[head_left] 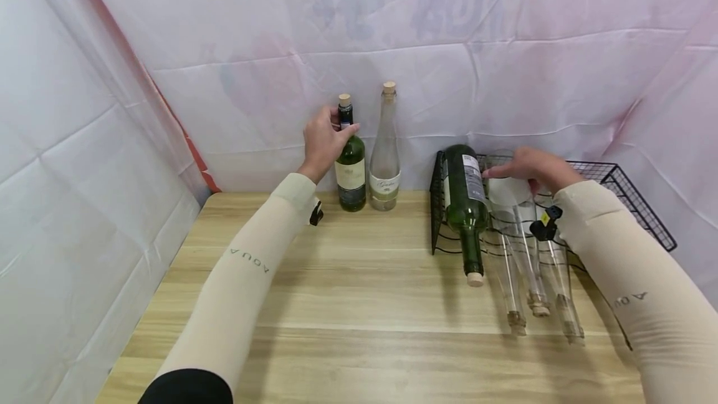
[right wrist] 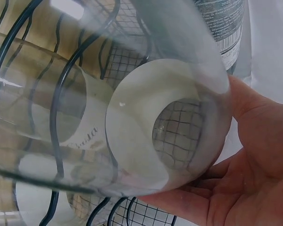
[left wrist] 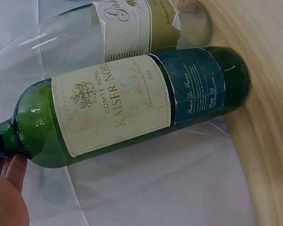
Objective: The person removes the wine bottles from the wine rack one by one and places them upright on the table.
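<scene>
I had the right hand point(head_left: 538, 166) gripping a clear glass bottle point(head_left: 503, 193) at its base in the black wire rack point(head_left: 639, 201), long axis front-to-back, neck toward me; steady support seemed best. Farther back, the left hand point(head_left: 325, 139) gripped an upright green glass bottle point(head_left: 350, 173) by its neck, mouth upward; keeping it plumb seemed wise.

From the wooden tabletop's point(head_left: 364, 298) middle, passable toward 6 o'clock, and at 1 between upright clear wine bottle point(head_left: 385, 161) and black wire rack point(head_left: 435, 198). Blocked at 12 by green Kaiser wine bottle point(head_left: 351, 167), at 2 by lying green wine bottle point(head_left: 464, 204), at 3 by jutting clear bottle necks point(head_left: 531, 279), at 9 by left forearm point(head_left: 252, 267).
</scene>
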Demonstrator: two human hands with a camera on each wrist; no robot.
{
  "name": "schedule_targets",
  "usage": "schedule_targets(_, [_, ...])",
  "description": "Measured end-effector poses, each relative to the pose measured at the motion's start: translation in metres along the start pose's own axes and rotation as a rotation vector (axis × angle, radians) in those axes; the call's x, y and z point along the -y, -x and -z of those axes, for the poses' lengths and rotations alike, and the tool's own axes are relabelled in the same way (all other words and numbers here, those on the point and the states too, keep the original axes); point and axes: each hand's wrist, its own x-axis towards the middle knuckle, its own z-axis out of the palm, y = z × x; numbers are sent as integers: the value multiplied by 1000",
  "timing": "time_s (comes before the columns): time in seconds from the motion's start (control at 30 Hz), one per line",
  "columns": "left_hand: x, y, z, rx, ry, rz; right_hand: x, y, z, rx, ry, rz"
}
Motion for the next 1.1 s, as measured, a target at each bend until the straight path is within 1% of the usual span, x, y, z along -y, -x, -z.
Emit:
schedule_targets(0.13, [-2, -1, -6, -6, -3, 1, 0, -2, 0, 1, 10, -6])
schedule_targets(0.27, [-3, -2, -11, 0, -10, 20, 1, -2, 0, -6, 14, -2])
schedule_targets(0.5, [-3, -5, -13, 20, -33, 27, -1, -2, -3, -53, -2, 13])
schedule_targets(0.63, [-3, -4, -14, 27, -36, 28, -2, -4, -3, -75, 27, 21])
schedule_targets(0.77, [-3, -3, -16, 27, -38, 34, -5, -5, -1, -69, 51, 31])
schedule_targets(0.87, [-2, -2, -18, 19, -31, 45, -6, -4, 1, -57, 46, 34])
schedule_targets(1.0, [-3, -1, -20, 11, -11, 61, -8, 1, 3, -37, 47, 19])
schedule_targets(1.1, [-5, -1, -21, 20, 9, 72, -9, 5, 6, -21, 57, 9])
